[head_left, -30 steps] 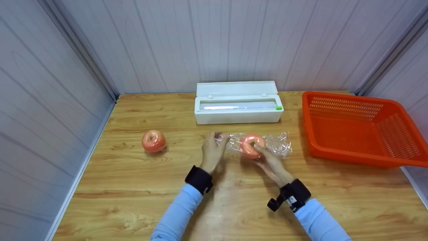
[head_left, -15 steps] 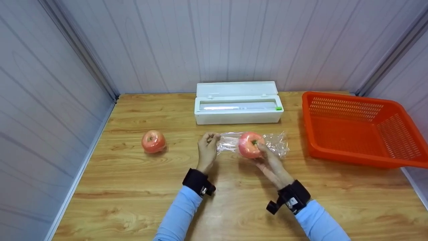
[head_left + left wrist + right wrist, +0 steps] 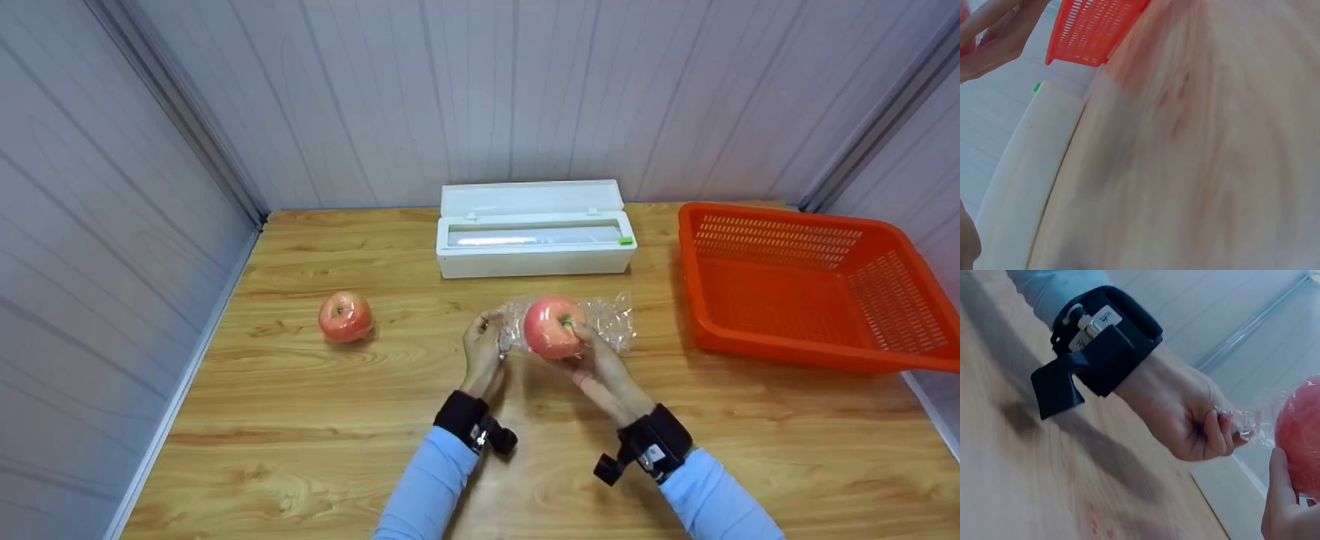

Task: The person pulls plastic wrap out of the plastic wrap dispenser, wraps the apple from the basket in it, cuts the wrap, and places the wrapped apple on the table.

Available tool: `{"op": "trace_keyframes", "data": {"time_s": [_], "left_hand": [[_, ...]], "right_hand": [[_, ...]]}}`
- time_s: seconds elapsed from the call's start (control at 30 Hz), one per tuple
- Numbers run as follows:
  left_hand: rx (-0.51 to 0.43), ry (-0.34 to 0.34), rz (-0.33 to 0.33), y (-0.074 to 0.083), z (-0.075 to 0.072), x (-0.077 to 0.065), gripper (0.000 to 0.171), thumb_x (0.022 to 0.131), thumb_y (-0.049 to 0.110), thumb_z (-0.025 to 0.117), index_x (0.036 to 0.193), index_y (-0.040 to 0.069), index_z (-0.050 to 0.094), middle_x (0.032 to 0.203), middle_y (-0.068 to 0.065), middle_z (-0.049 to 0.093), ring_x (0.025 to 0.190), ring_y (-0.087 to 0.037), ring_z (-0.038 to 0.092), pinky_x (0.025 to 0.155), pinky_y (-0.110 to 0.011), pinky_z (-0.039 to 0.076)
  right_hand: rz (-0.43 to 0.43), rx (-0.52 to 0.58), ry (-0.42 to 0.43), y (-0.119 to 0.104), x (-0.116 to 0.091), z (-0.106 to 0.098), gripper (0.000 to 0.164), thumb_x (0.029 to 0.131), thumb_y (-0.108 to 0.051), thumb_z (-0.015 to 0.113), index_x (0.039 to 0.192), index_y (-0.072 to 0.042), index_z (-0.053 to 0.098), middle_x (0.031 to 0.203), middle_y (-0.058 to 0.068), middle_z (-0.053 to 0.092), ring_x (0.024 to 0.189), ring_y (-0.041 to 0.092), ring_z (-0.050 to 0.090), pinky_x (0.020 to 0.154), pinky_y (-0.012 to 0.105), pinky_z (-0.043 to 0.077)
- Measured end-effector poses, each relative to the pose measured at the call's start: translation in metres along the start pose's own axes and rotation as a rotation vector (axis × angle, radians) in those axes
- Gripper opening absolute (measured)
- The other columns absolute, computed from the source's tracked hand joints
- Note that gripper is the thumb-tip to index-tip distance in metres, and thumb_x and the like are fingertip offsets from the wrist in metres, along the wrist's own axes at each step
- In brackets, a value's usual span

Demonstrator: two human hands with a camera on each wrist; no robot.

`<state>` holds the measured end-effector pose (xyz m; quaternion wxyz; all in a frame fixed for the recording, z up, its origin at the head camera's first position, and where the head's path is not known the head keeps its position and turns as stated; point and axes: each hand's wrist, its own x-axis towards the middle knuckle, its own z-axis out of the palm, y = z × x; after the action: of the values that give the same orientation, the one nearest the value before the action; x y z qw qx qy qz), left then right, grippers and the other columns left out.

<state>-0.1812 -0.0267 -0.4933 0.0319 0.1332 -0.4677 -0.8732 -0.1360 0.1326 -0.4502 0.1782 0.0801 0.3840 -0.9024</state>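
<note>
My right hand (image 3: 606,376) holds a red apple (image 3: 553,328) above the table, thumb near the stem. Clear plastic film (image 3: 615,321) lies around this apple and sticks out on both sides. At the apple's left, my left hand (image 3: 482,354) pinches the film's bunched end. In the right wrist view the curled left fingers (image 3: 1216,433) grip a twist of film (image 3: 1251,426) that runs to the apple (image 3: 1304,433). The left wrist view catches only parts of the right hand (image 3: 1005,36) and of the left hand (image 3: 967,242) at its left edge.
Another apple (image 3: 345,316), shiny as if film-covered, sits on the wooden table (image 3: 285,420) at left. Behind my hands stands a white box (image 3: 536,262), lid up, with a film roll (image 3: 525,238) inside. An orange basket (image 3: 787,345) stands at right. Walls enclose the table's back and sides.
My left hand first drew the film's left end leftward, stretching it, then came back toward the apple and slightly nearer me. The held apple has shifted a little left.
</note>
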Motion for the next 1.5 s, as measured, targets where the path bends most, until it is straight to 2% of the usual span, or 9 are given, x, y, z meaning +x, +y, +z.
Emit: {"op": "trace_keyframes", "data": {"time_s": [0.2,0.37,0.47,0.6,0.7,0.9,1.2,1.4,1.5], "left_hand": [[-0.108,-0.057,-0.109,-0.016,0.008,-0.007,0.012,0.095,0.011,0.046,0.087,0.007,0.054,0.067,0.004,0.051,0.044,0.0,0.038,0.038,-0.01,0.031],[0.151,-0.12,-0.116,-0.011,0.004,-0.01,0.026,0.099,0.021,0.039,0.099,0.004,0.058,0.075,0.0,0.06,0.058,-0.004,0.051,0.055,-0.016,0.043],[0.238,-0.119,-0.118,0.001,-0.005,-0.01,0.041,0.101,0.027,0.03,0.116,-0.003,0.054,0.1,-0.014,0.063,0.083,-0.018,0.061,0.076,-0.028,0.051],[0.156,-0.112,-0.071,0.02,-0.005,-0.022,0.051,0.102,0.029,0.02,0.131,-0.009,0.039,0.134,-0.025,0.044,0.121,-0.031,0.047,0.103,-0.036,0.039],[0.103,-0.191,-0.069,0.029,0.004,-0.035,0.055,0.102,0.032,0.016,0.138,-0.008,0.029,0.143,-0.024,0.032,0.134,-0.032,0.031,0.112,-0.037,0.026],[0.087,-0.279,-0.1,0.031,0.016,-0.043,0.059,0.1,0.038,0.012,0.142,-0.003,0.023,0.147,-0.02,0.027,0.137,-0.03,0.024,0.114,-0.04,0.018],[0.002,-0.194,-0.159,0.023,0.018,-0.039,0.058,0.1,0.042,0.015,0.139,0.002,0.032,0.141,-0.016,0.037,0.132,-0.026,0.035,0.11,-0.036,0.029],[0.062,-0.123,-0.194,0.022,0.021,-0.034,0.057,0.098,0.045,0.018,0.126,0.003,0.045,0.121,-0.011,0.051,0.115,-0.022,0.048,0.103,-0.035,0.035],[0.097,-0.15,-0.204,0.02,0.02,-0.032,0.057,0.099,0.045,0.018,0.124,0.003,0.046,0.12,-0.01,0.052,0.115,-0.022,0.048,0.104,-0.035,0.034]], "right_hand": [[0.058,0.021,-0.008,0.004,-0.002,-0.002,0.072,0.081,-0.022,0.062,0.143,-0.018,0.025,0.138,0.015,0.031,0.113,0.025,0.052,0.099,0.033,0.043],[0.049,-0.07,0.008,-0.001,-0.004,0.003,0.07,0.084,-0.02,0.06,0.143,-0.011,0.024,0.136,0.014,0.035,0.112,0.023,0.052,0.097,0.035,0.045],[-0.027,-0.155,0.059,-0.008,-0.005,0.008,0.065,0.085,-0.018,0.06,0.14,-0.002,0.03,0.126,0.01,0.048,0.106,0.02,0.055,0.094,0.034,0.047],[-0.085,-0.197,0.165,-0.014,-0.005,0.012,0.055,0.084,-0.016,0.064,0.13,0.004,0.043,0.108,0.007,0.06,0.095,0.017,0.061,0.089,0.033,0.05],[-0.093,-0.176,0.203,-0.012,-0.005,0.014,0.043,0.082,-0.013,0.066,0.121,0.0,0.052,0.103,0.006,0.063,0.092,0.017,0.063,0.089,0.034,0.05],[-0.119,-0.196,0.202,0.0,-0.005,0.019,0.035,0.084,-0.011,0.065,0.114,0.004,0.055,0.096,0.006,0.068,0.09,0.017,0.064,0.09,0.035,0.05],[-0.109,-0.268,0.206,0.014,-0.004,0.024,0.047,0.084,-0.012,0.065,0.122,0.009,0.048,0.097,0.007,0.067,0.088,0.018,0.064,0.095,0.044,0.045],[-0.103,-0.282,0.199,0.017,-0.003,0.022,0.047,0.083,-0.014,0.066,0.121,0.008,0.049,0.105,0.01,0.064,0.093,0.02,0.063,0.097,0.044,0.044],[-0.099,-0.252,0.213,0.018,-0.002,0.021,0.046,0.083,-0.011,0.065,0.122,0.007,0.049,0.106,0.011,0.064,0.094,0.02,0.063,0.098,0.044,0.043]]}}
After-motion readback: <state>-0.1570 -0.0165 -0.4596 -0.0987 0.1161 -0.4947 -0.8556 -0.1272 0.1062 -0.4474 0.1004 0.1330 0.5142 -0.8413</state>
